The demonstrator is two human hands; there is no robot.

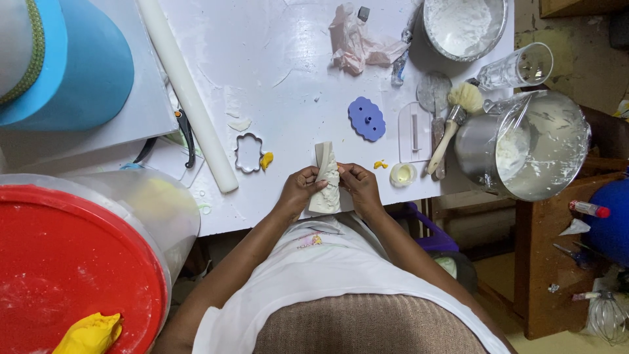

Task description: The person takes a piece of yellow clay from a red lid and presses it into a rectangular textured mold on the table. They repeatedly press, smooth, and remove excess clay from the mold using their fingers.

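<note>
Both my hands hold a pale grey, oblong mould (325, 180) upright at the near edge of the white table (288, 78). My left hand (298, 190) grips its left side with the fingers curled around it. My right hand (359, 187) pinches its right side near the top. A small yellow lump of paste (266, 160) lies just to the left, beside a flower-shaped metal cutter (248, 153). Another yellow scrap (380, 164) lies to the right of my hands.
A long white rolling pin (190, 98), a blue scalloped cutter (366, 118), a brush (455, 111), a small round pot (402, 174) and a powder bowl (464, 25) lie on the table. A metal bucket (531, 147) stands at right, a red-lidded tub (72, 262) with yellow paste (88, 334) at left.
</note>
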